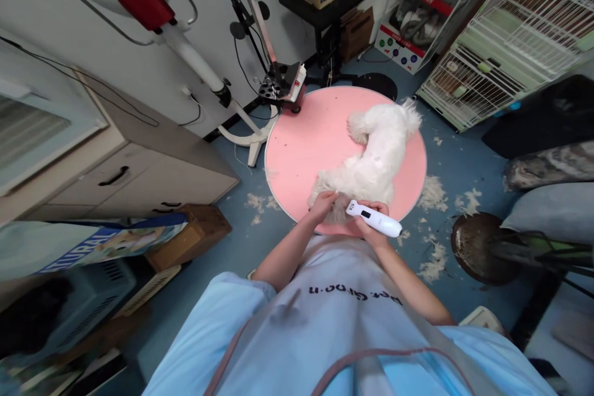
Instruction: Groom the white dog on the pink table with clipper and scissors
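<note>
A white dog (381,142), trimmed short on its back with longer fluffy fur at its ends, is on a round pink grooming table (297,142). My right hand (371,229) grips a white pet clipper (383,223) with a dark switch. The clipper's head points left, close to greyish fur at the dog's near end. On the left side of that fur, my left hand (323,205) has its fingers closed against the dog. Which body part lies between my hands is hard to make out.
Clipped fur (433,193) is scattered over the blue floor. A tool holder (284,88) on a pole stands at the table's far left edge, beside a white stand dryer (195,62). Wire cages (482,83) are at the right, drawers (134,176) at the left.
</note>
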{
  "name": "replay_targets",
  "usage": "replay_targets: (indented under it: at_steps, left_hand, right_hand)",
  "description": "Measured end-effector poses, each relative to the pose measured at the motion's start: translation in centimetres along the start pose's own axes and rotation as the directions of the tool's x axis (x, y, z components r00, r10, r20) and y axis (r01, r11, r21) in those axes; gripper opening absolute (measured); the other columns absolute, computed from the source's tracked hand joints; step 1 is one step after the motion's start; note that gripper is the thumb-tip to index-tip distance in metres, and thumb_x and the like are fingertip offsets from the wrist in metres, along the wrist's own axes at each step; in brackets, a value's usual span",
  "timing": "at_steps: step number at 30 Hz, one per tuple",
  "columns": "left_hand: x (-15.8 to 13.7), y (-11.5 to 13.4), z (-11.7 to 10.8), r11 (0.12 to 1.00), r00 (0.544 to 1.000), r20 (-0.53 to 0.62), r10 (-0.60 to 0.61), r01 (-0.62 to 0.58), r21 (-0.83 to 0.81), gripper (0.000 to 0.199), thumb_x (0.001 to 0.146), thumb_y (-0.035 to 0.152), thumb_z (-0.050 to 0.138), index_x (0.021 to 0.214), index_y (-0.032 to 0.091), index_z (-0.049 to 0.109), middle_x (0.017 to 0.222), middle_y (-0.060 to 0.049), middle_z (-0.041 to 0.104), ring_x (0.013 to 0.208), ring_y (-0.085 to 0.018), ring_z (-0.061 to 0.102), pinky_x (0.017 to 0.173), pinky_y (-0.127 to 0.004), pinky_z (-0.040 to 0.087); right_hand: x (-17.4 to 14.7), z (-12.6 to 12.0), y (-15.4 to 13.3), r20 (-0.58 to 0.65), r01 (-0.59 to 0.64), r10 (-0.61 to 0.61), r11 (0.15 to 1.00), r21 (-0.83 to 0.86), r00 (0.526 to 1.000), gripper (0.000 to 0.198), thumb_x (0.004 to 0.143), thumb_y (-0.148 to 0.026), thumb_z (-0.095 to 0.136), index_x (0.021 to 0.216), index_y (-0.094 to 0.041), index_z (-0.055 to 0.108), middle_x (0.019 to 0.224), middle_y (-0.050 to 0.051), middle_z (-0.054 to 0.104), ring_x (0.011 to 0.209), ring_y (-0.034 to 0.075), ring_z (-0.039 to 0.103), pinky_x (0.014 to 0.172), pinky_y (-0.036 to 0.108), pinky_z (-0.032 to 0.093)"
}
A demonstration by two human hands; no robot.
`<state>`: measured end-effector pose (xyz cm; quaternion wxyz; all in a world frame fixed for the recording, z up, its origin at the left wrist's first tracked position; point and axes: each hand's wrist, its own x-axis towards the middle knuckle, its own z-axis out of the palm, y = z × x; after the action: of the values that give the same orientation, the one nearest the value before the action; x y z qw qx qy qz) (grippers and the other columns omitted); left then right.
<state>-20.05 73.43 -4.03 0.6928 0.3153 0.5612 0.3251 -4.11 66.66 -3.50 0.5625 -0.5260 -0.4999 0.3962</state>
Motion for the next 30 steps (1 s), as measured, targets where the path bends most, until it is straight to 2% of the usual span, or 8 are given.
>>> replay_targets:
  at_steps: [2, 5, 11, 16, 20, 22, 26, 30]
  left_hand:
    - [0.1, 0.3, -0.1, 0.999, 0.999, 0.028, 0.018, -0.019, 0.045, 0.037, 0.068, 0.044, 0.066, 0.055, 0.018, 0.042, 0.052, 0.005, 0.037, 0.05, -0.007, 0.032, 0.05, -0.023, 0.022]
    - [0.4, 0.3, -0.4, 0.993, 0.997, 0.066, 0.045, -0.052, 0.108, 0.039, 0.07, 0.046, 0.066, 0.055, 0.019, 0.042, 0.052, 0.005, 0.036, 0.051, -0.008, 0.032, 0.05, -0.024, 0.023]
    - [0.7, -0.3, -0.8, 0.978, 0.986, 0.13, 0.107, -0.127, 0.163, 0.038, 0.071, 0.048, 0.062, 0.055, 0.018, 0.046, 0.054, 0.004, 0.037, 0.053, -0.009, 0.033, 0.051, -0.024, 0.025]
    - [0.7, -0.3, -0.8, 0.979, 0.984, 0.14, 0.11, -0.131, 0.153, 0.036, 0.071, 0.045, 0.062, 0.054, 0.018, 0.045, 0.054, 0.004, 0.037, 0.054, -0.009, 0.034, 0.052, -0.024, 0.026]
    - [0.7, -0.1, -0.8, 0.98, 0.99, 0.104, 0.1, -0.116, 0.16, 0.032, 0.072, 0.039, 0.061, 0.054, 0.019, 0.043, 0.053, 0.005, 0.036, 0.053, -0.009, 0.033, 0.052, -0.025, 0.024]
    - [0.7, 0.0, -0.7, 0.984, 0.996, 0.04, 0.084, -0.089, 0.153, 0.032, 0.073, 0.037, 0.06, 0.054, 0.019, 0.041, 0.052, 0.005, 0.035, 0.051, -0.009, 0.032, 0.052, -0.025, 0.023]
    - [0.7, 0.0, -0.3, 0.989, 0.994, -0.064, 0.085, -0.077, 0.127, 0.029, 0.078, 0.032, 0.056, 0.055, 0.019, 0.043, 0.052, 0.005, 0.037, 0.05, -0.009, 0.033, 0.052, -0.025, 0.023]
    - [0.6, 0.0, 0.2, 0.98, 0.978, -0.116, 0.173, -0.159, 0.119, 0.029, 0.08, 0.025, 0.053, 0.055, 0.019, 0.04, 0.054, 0.005, 0.037, 0.055, -0.01, 0.033, 0.056, -0.024, 0.025]
  right_hand:
    - [0.1, 0.0, -0.3, 0.105, -0.036, 0.036, 0.999, 0.003, 0.994, 0.038, 0.078, -0.041, 0.073, 0.102, -0.029, 0.045, 0.113, 0.008, 0.072, 0.108, 0.025, 0.07, 0.095, 0.046, 0.057]
    - [0.4, 0.0, -0.3, 0.196, -0.01, 0.018, 0.999, -0.04, 0.98, 0.034, 0.076, -0.033, 0.073, 0.101, -0.028, 0.05, 0.121, 0.009, 0.071, 0.114, 0.026, 0.068, 0.098, 0.046, 0.055]
    - [0.5, -0.2, -0.1, 0.205, 0.052, -0.037, 0.996, -0.067, 0.978, 0.033, 0.077, -0.027, 0.074, 0.104, -0.026, 0.055, 0.121, 0.009, 0.071, 0.115, 0.026, 0.068, 0.1, 0.048, 0.054]
    - [0.7, -0.2, -0.4, 0.229, -0.006, 0.016, 0.999, -0.045, 0.973, 0.036, 0.076, -0.029, 0.075, 0.106, -0.026, 0.056, 0.124, 0.01, 0.071, 0.117, 0.026, 0.067, 0.101, 0.048, 0.053]
    - [1.0, -0.6, -0.4, 0.312, -0.09, 0.084, 0.996, 0.005, 0.946, 0.035, 0.075, -0.034, 0.077, 0.102, -0.025, 0.058, 0.123, 0.009, 0.072, 0.116, 0.027, 0.067, 0.101, 0.048, 0.053]
    - [0.8, -1.0, -0.1, 0.275, -0.165, 0.152, 0.986, 0.024, 0.949, 0.034, 0.074, -0.039, 0.076, 0.098, -0.025, 0.056, 0.113, 0.008, 0.075, 0.107, 0.028, 0.071, 0.098, 0.049, 0.055]
    - [0.0, -1.3, 0.4, 0.036, -0.226, 0.225, 0.974, 0.006, 0.974, 0.042, 0.074, -0.045, 0.076, 0.102, -0.025, 0.052, 0.105, 0.008, 0.077, 0.101, 0.028, 0.073, 0.096, 0.051, 0.056]
    - [-1.2, -0.5, 1.1, 0.004, -0.116, 0.117, 0.989, -0.094, 0.993, 0.047, 0.071, -0.043, 0.081, 0.1, -0.026, 0.05, 0.118, 0.011, 0.073, 0.11, 0.029, 0.07, 0.097, 0.048, 0.056]
